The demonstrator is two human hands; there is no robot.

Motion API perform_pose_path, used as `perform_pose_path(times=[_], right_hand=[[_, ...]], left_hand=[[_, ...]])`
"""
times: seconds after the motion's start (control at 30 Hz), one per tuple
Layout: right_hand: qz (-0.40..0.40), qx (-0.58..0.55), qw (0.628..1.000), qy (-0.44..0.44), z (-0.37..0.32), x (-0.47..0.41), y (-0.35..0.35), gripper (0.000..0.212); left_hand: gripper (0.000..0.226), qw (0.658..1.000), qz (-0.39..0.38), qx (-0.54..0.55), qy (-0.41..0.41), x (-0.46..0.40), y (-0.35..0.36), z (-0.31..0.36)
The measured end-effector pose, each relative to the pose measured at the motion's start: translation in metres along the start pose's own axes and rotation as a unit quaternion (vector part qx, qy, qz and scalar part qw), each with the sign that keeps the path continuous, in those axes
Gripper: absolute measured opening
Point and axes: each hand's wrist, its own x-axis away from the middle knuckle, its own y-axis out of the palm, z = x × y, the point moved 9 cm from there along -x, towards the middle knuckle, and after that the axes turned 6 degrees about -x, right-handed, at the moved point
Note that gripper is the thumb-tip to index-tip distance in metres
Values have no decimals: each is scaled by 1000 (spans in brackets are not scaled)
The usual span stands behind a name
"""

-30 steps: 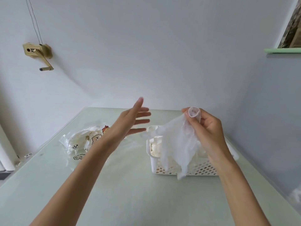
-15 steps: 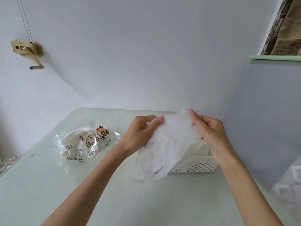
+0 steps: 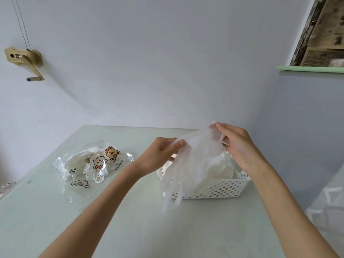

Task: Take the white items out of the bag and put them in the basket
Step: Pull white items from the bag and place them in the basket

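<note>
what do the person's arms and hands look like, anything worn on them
Both arms are bare up to the frame's lower edge: no sleeves show. The left hand and right hand have no gloves, and no rings, watch or bracelets are visible on either hand or wrist. The fingernails are short and look unpainted. No markings can be seen.

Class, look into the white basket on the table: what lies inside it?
Crumpled white items fill the white basket. The thin plastic glove, held by the left hand and right hand, covers its left part, and its bottom is hidden.
</note>
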Motion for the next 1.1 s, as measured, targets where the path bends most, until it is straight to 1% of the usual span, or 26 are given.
perform_pose_path(times=[0.1, 0.17, 0.23, 0.27, 0.33, 0.37, 0.4, 0.47, 0.53, 0.57, 0.6, 0.63, 0.67, 0.7, 0.73, 0.77, 0.83, 0.87, 0.93, 0.97, 1.0, 1.07, 1.1], right_hand=[[32, -13, 999, -6, -6, -10, -12, 23], [74, 12, 996, -38, -13, -19, -21, 23], [133, 75, 983, -97, -22, -23, -29, 22], [155, 112, 973, -129, -27, -23, -29, 22], [162, 156, 958, -180, -31, -24, -23, 21], [149, 167, 955, -197, -32, -21, -15, 20], [135, 167, 954, -208, -30, -20, -9, 20], [118, 139, 959, -219, -29, -17, -3, 20], [123, 103, 969, -190, -21, -21, -9, 22], [133, 102, 972, -166, -12, -25, -17, 24], [145, 116, 973, -139, 1, -32, -26, 25], [154, 153, 970, -111, 15, -37, -35, 24], [163, 207, 961, -78, 32, -43, -45, 22], [176, 270, 945, -44, 48, -46, -56, 21], [186, 335, 923, -20, 62, -49, -66, 24], [187, 390, 902, -4, 73, -51, -75, 26], [180, 475, 861, 8, 85, -55, -85, 27], [174, 507, 844, 12, 89, -58, -88, 28], [149, 549, 823, 5, 92, -62, -87, 29], [137, 562, 816, -4, 92, -64, -84, 29], [127, 569, 812, -20, 91, -66, -80, 30], [118, 575, 808, -49, 89, -66, -72, 30], [117, 580, 804, -57, 89, -67, -70, 31]], left_hand=[[39, 996, -51, 52, -42, -13, 14, 1], [41, 993, -45, 87, -60, -27, 14, 0], [39, 991, -9, 111, -79, -38, 11, -1], [38, 988, 22, 120, -92, -42, 9, -2], [34, 978, 100, 143, -110, -46, 3, -4], [32, 974, 152, 137, -101, -44, -6, -3], [31, 970, 207, 105, -79, -42, -17, -2], [33, 958, 287, -20, -18, -36, -41, 8], [37, 937, 312, -158, 15, -34, -53, 18], [40, 928, 307, -211, 9, -38, -53, 19], [42, 922, 284, -264, -10, -48, -49, 13], [44, 915, 244, -319, -41, -59, -40, 3], [46, 904, 193, -375, -74, -73, -27, -12], [48, 889, 146, -422, -97, -85, -13, -28], [49, 875, 118, -457, -104, -93, -2, -40], [50, 863, 102, -483, -106, -101, 6, -49], [51, 840, 104, -524, -97, -110, 14, -56], [51, 828, 103, -544, -90, -114, 18, -58], [53, 807, 105, -576, -77, -116, 18, -60], [54, 806, 118, -575, -76, -115, 15, -62], [54, 816, 147, -554, -74, -112, 7, -59], [46, 852, 242, -462, -56, -100, -15, -45], [39, 859, 287, -423, -32, -92, -23, -35]])
